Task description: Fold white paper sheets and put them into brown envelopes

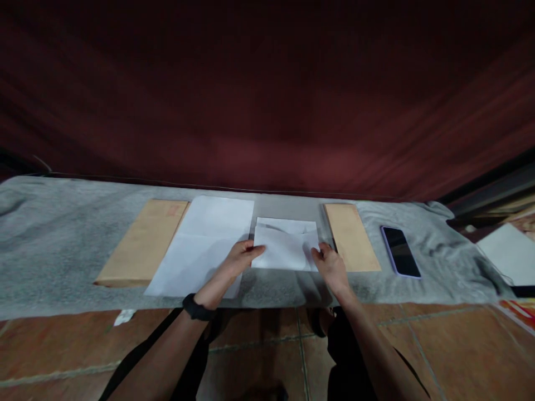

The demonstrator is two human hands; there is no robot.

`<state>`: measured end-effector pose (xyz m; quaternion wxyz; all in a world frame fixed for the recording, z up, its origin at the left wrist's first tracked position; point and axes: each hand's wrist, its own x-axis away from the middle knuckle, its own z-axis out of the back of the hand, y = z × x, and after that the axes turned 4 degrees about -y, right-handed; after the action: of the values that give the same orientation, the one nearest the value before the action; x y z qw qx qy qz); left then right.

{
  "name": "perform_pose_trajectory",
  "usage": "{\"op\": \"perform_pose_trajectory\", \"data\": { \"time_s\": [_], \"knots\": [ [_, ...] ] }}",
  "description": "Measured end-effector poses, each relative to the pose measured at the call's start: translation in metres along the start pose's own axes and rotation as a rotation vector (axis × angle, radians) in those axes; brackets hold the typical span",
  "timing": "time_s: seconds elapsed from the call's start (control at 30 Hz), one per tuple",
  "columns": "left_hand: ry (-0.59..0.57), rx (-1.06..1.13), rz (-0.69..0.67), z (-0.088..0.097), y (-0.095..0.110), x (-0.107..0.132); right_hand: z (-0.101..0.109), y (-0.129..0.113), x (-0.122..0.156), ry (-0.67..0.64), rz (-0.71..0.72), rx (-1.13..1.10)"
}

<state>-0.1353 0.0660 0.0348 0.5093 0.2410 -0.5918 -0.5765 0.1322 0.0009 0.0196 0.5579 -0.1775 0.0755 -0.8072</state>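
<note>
A folded white sheet of paper lies on the grey cloth in front of me. My left hand rests on its left edge, fingers stretched flat toward the sheet. My right hand is at its right lower corner, fingers bent and pinching the paper's edge. A black band sits on my left wrist. A stack of flat white paper lies just left of the folded sheet, partly under my left hand.
A large brown envelope lies at the left of the paper stack. A narrower brown envelope lies at the right, then a dark phone. More white paper sits at the far right. Behind hangs a dark red curtain; tiled floor below.
</note>
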Motion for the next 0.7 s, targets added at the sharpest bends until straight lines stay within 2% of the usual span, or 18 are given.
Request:
{"op": "perform_pose_trajectory", "data": {
  "time_s": [0.27,0.7],
  "knots": [
    [0.229,-0.295,0.005,-0.009,-0.005,-0.014,0.010,-0.014,-0.001,-0.055,-0.085,0.112],
    [0.348,-0.501,0.088,-0.017,-0.001,-0.022,0.009,-0.024,-0.006,-0.019,-0.112,0.238]
  ]
}}
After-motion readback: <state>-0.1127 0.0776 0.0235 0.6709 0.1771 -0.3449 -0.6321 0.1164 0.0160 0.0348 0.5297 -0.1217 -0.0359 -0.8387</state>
